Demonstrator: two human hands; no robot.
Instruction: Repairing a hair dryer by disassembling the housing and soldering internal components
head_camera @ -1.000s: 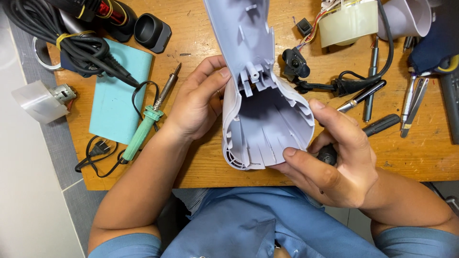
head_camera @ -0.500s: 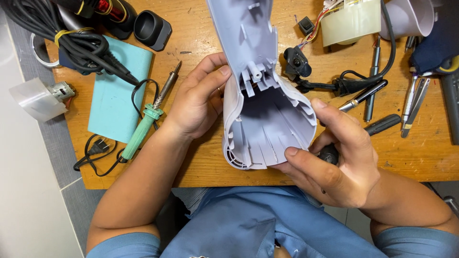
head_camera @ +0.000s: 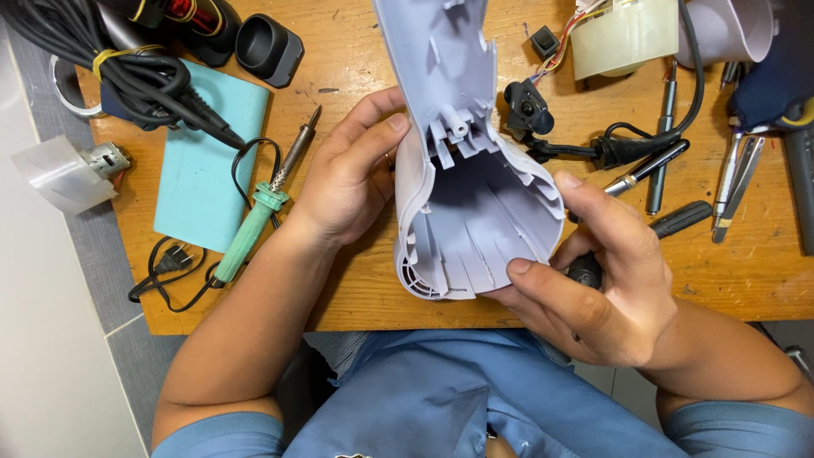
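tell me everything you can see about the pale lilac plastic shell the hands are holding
The pale lilac plastic shell is a smooth, hard-looking half casing, open side up, showing inner ribs, screw posts and a vented grille at its wide rounded end. Its narrow part runs up out of view; the wide end overhangs the wooden table edge near the person. The left hand grips its left rim, and the right hand holds its lower right edge, thumb inside.

Bright, even light; sharp focus.
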